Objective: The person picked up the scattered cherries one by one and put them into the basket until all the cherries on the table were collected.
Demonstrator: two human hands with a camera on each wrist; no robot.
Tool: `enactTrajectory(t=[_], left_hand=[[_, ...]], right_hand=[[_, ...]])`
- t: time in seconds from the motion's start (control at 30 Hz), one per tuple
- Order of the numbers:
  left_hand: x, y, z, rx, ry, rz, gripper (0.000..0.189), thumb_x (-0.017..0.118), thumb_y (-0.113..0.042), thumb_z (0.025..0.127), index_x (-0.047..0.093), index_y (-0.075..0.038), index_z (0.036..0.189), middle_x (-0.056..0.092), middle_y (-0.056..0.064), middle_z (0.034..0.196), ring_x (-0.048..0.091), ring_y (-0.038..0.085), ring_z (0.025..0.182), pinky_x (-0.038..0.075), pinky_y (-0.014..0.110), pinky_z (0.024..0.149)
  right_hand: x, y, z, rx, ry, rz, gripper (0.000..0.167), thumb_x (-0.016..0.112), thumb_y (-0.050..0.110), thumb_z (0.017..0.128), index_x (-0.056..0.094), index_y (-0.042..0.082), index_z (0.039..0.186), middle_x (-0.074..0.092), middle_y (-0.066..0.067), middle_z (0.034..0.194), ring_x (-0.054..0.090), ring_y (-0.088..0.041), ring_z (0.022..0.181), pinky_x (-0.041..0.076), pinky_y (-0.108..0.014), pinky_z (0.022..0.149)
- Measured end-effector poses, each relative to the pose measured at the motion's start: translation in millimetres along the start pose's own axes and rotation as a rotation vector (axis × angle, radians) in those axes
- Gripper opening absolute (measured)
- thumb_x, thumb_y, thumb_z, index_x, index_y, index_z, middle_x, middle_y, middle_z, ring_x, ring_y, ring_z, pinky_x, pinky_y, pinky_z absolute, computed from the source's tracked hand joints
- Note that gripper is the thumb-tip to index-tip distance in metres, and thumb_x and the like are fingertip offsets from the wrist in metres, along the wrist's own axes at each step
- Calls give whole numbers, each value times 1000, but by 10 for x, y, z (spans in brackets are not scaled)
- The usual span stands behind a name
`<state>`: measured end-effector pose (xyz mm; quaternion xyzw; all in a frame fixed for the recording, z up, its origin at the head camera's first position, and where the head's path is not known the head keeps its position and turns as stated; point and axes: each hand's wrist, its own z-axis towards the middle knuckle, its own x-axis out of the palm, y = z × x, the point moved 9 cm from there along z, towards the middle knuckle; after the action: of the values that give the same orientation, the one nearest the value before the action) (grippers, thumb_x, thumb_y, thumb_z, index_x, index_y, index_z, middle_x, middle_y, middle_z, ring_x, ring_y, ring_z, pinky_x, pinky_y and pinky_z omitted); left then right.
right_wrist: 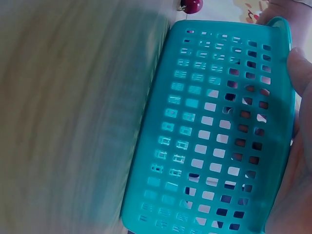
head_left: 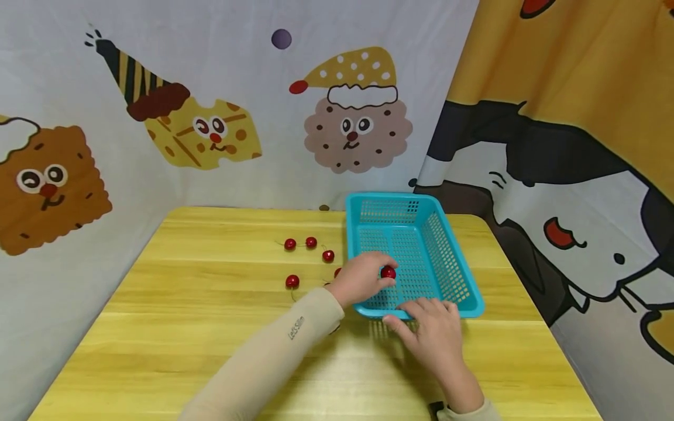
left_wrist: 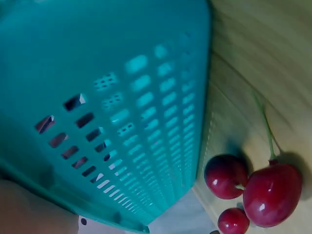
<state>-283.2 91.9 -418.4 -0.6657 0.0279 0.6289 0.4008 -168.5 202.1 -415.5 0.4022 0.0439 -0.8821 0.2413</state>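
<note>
Over the left part of a turquoise plastic basket, my left hand pinches a red cherry between thumb and fingers. The cherry is above the basket's perforated floor. My right hand grips the near rim of the basket, thumb on the outer side and fingers over the edge. In the right wrist view part of that hand lies along the basket's rim. On the table left of the basket lie several cherries, some with green stems. My left hand partly hides two of them. Close cherries appear in the left wrist view.
The wooden table has a yellow grain and rounded far corners. Behind it hangs a pale cloth printed with cartoon biscuits. A yellow and black cartoon curtain hangs at the right.
</note>
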Motion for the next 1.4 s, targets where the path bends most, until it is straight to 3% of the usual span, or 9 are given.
enactTrajectory(t=[0.13,0.3,0.43,0.67,1.0,1.4], left_hand=[[55,2,22,-4,7,145,38,71,-41,104,72,-23,137,72,-3,141,69,17,127,61,35,101],[101,6,37,27,-11,222,37,72,-45,102,75,-23,132,77,-6,129,74,14,111,63,32,92],[112,34,37,43,-31,243,35,74,-46,101,77,-23,128,79,-8,120,74,12,103,63,31,87],[128,36,34,43,-8,290,36,75,-48,100,77,-26,129,80,-9,120,75,14,110,63,34,92],[124,17,16,33,33,310,40,72,-51,101,75,-26,133,79,-9,125,75,14,115,62,35,98],[115,29,20,54,1,291,39,73,-50,100,76,-26,130,80,-11,122,75,12,113,61,33,99]], right_hand=[[-11,5,1,0,-19,6,55,67,69,92,81,16,90,78,-3,84,71,-30,82,40,-46,76],[-15,5,1,3,-32,4,57,63,72,94,80,17,90,78,-2,84,71,-29,82,38,-43,74],[-1,14,9,4,-31,8,61,59,74,96,80,18,90,78,-2,85,70,-29,83,38,-43,74],[-4,23,11,-1,-39,-2,69,48,79,99,80,18,89,78,-2,84,70,-29,81,38,-44,74],[20,16,-7,16,-24,-3,67,50,78,98,79,18,89,80,-3,87,71,-31,83,38,-44,75],[26,27,-5,13,-26,-7,64,53,76,97,79,19,89,79,-1,87,72,-29,84,39,-45,76]])
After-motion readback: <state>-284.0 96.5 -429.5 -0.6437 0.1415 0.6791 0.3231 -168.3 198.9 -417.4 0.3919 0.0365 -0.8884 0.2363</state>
